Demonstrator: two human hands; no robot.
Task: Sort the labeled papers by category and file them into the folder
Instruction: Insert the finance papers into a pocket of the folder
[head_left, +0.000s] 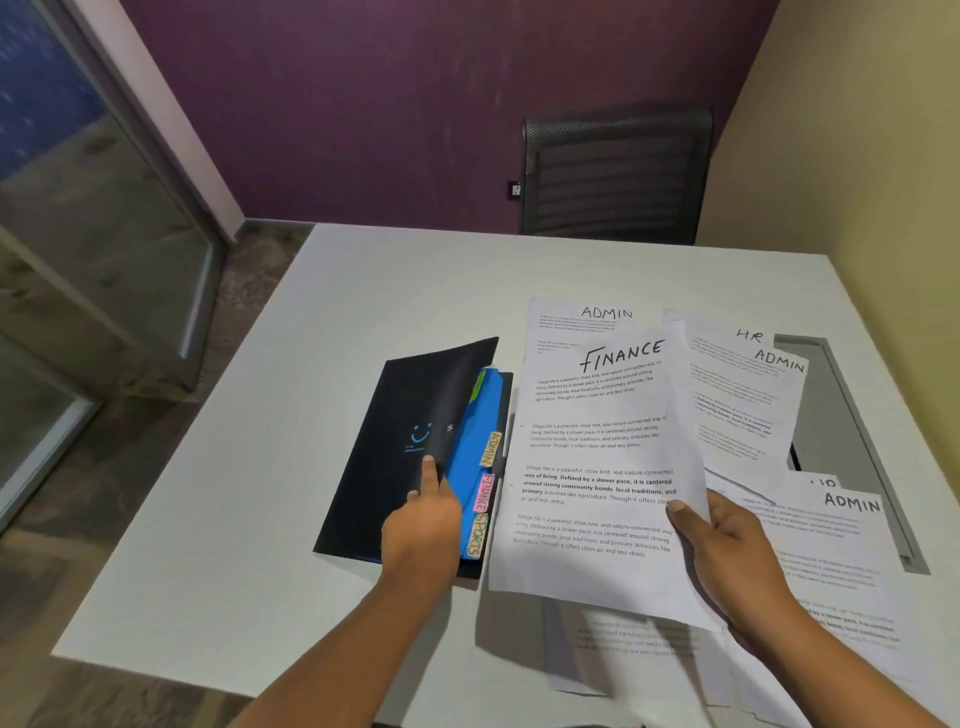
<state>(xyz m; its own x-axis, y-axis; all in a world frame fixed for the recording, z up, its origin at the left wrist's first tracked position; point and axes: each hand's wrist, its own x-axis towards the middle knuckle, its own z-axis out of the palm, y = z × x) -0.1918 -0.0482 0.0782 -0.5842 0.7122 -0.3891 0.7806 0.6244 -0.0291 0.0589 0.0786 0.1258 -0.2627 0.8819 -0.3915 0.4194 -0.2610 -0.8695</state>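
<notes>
White tabletop (363, 291) carries a black folder (384, 457) near its centre. Left hand (421, 525) grips the folder cover, raising it off blue dividers (485, 410). Right hand (727, 545) pinches the FINANCE sheet (597, 467) beside the folder. Other papers (743, 395) lie toward the right edge.

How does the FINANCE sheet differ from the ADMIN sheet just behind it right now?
The FINANCE sheet is lifted, pinched by the right hand; the ADMIN sheet lies flat on the table. The FINANCE sheet shows nearly whole; the ADMIN sheet is mostly covered by it. Both are white printed pages with handwritten headings.
</notes>
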